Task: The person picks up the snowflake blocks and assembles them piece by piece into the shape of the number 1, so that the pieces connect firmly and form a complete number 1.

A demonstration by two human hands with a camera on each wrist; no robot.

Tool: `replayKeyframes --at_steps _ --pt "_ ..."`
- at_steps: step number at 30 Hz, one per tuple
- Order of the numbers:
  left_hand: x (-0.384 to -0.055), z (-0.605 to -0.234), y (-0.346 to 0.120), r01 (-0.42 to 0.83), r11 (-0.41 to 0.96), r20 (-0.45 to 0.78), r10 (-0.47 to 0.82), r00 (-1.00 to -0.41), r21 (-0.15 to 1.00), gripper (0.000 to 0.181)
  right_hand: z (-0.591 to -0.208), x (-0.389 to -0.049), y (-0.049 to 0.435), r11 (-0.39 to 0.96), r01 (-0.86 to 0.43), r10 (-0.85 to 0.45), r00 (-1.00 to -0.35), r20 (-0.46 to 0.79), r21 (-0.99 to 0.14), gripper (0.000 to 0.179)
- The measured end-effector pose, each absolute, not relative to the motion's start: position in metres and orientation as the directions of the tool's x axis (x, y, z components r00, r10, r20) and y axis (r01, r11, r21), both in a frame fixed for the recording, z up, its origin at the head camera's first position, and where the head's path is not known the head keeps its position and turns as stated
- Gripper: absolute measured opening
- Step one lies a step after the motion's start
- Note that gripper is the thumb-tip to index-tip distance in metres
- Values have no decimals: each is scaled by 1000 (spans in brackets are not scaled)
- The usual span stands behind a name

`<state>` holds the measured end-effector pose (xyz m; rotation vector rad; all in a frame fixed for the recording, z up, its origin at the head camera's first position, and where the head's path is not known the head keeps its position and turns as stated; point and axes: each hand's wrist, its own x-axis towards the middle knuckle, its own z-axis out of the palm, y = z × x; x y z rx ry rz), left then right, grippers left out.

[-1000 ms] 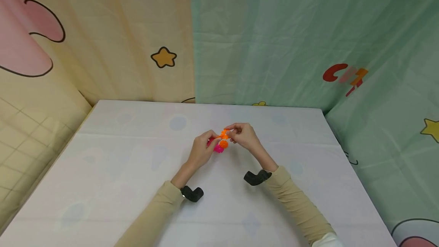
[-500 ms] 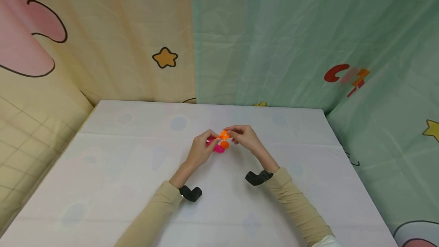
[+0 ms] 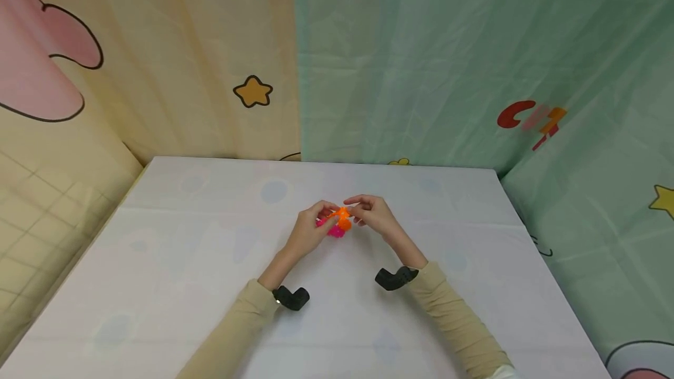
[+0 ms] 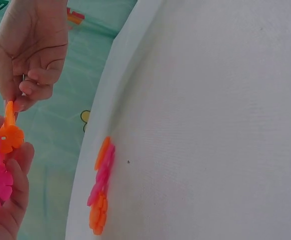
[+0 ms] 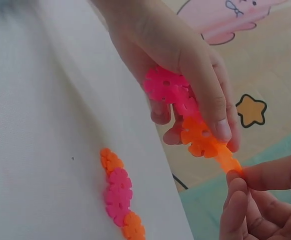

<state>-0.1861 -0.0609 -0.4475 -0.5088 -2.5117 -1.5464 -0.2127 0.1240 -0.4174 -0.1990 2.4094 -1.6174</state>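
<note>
In the head view, my left hand (image 3: pixel 308 231) and right hand (image 3: pixel 372 215) meet above the middle of the table. My left hand pinches a short chain of notched, flower-shaped plastic discs: pink discs (image 5: pixel 165 84) lie partly under the palm, and an orange disc (image 5: pixel 199 137) is by the thumb tip. At the chain's far end, my right thumb and index finger pinch another orange disc (image 5: pixel 229 161), seen nearly edge-on. The fingers cover part of the joint between the discs. Below the hands, a second row of orange and pink discs (image 4: pixel 103 175) lies on the table.
A white-clothed table (image 3: pixel 210 309) spreads beneath both arms. Printed curtains (image 3: pixel 400 63) hang behind its back edge and along the sides. A black wrist mount (image 3: pixel 292 298) sits on the left forearm, and another black mount (image 3: pixel 396 278) on the right.
The held orange disc and my right hand have dropped slightly toward the table. My right index finger looks a little straighter. My left hand stays almost in place.
</note>
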Motion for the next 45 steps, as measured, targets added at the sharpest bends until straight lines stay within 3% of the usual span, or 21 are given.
replayKeyframes --at_steps 12,30,45 --pt "-189 -450 -67 348 489 315 152 -937 800 23 -423 -216 122 407 26 -281 -947 -152 -913 30" --pt "-190 -455 -80 279 493 254 119 -960 824 21 -442 -228 138 581 -6 -250 -953 -172 -814 27" --pt "-191 -456 -87 221 515 202 93 -975 828 23 -456 -236 132 642 -52 -288 -941 -178 -765 29"
